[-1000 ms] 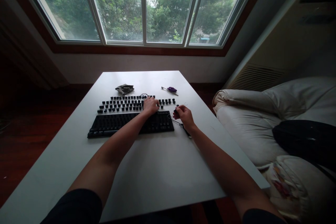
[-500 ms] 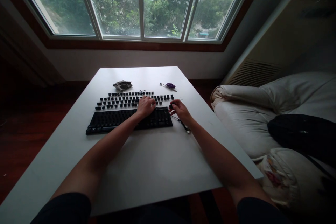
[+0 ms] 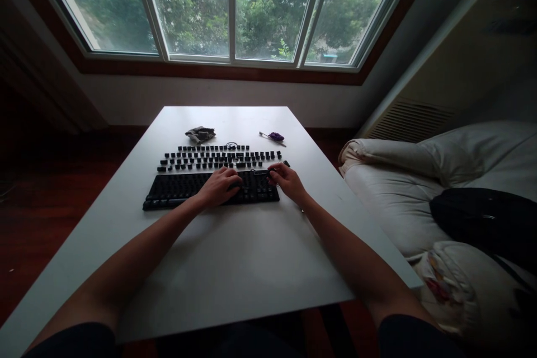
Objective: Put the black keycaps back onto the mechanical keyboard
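Observation:
A black keyboard (image 3: 176,193) lies lengthwise across the white table (image 3: 235,246). My left hand (image 3: 220,185) rests over its middle with the palm down, fingers loosely bent and pointing right, covering some keys. At the keyboard's top right corner, my right hand (image 3: 286,180) has thumb and fingertips pinched together; whatever sits between them is too small and dark to make out. Just behind those fingers shows a small black piece (image 3: 286,163). Several loose black keycaps (image 3: 188,162) stand in rows beyond the keyboard.
Farther back lie a crumpled grey cloth (image 3: 200,135) and a purple item (image 3: 276,136) beside a thin stick-like tool. A small coiled cable (image 3: 231,146) sits behind the keycap rows. A pale sofa (image 3: 386,196) with a dark bag (image 3: 482,218) adjoins the table's right side.
My left hand has moved left and toward me, from the keyboard's far edge onto its keys. My right hand has shifted slightly left onto the keyboard's corner; the cable there is now mostly hidden.

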### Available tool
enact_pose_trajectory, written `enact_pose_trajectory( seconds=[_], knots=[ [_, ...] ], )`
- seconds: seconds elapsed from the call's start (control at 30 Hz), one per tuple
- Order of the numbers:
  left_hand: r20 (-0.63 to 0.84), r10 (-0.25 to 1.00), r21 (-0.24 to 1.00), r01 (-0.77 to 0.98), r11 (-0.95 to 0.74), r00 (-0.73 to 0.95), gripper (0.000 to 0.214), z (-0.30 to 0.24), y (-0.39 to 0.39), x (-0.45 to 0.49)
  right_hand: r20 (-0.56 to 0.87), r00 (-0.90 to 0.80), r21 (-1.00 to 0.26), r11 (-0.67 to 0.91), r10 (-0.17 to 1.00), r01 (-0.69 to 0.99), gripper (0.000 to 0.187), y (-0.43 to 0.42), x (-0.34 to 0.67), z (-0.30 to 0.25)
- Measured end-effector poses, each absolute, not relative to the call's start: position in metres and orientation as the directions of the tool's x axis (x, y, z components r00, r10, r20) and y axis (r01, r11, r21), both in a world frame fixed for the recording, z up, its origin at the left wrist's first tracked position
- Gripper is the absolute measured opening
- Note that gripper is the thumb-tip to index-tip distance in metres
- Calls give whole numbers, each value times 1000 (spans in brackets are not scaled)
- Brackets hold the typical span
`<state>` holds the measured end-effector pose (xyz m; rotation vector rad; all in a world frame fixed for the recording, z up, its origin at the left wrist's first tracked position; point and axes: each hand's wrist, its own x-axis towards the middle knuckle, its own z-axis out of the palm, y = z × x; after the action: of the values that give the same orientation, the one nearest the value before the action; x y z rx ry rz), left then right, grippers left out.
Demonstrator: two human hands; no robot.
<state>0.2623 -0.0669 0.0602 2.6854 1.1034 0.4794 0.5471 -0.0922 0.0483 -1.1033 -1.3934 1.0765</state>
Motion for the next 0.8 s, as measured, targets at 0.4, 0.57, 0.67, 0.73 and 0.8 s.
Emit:
enact_pose_trajectory(
  seconds=[0.4, 0.57, 0.67, 0.73, 0.8],
  knots=[
    [344, 933, 269, 942, -201, 101, 32, 64, -49, 69, 192, -69, -969, 200, 979, 145, 35, -86, 528, 42],
    [119, 988, 330, 942, 57, -101, 37, 49, -54, 18, 178, -107, -969, 193, 978, 154, 34, -84, 513, 45],
    [68, 996, 414, 910, 27, -60, 41, 40, -57, 13, 167, -130, -971, 186, 977, 151, 34, -83, 501, 49],
    [74, 996, 437, 899, 10, -47, 42, 36, -58, 14, 175, -164, -968, 200, 971, 150, 34, -81, 490, 52],
    [62, 998, 460, 888, -1, -31, 42, 33, -57, 16, 191, -209, -964, 224, 959, 144, 33, -78, 474, 56]
  ],
)
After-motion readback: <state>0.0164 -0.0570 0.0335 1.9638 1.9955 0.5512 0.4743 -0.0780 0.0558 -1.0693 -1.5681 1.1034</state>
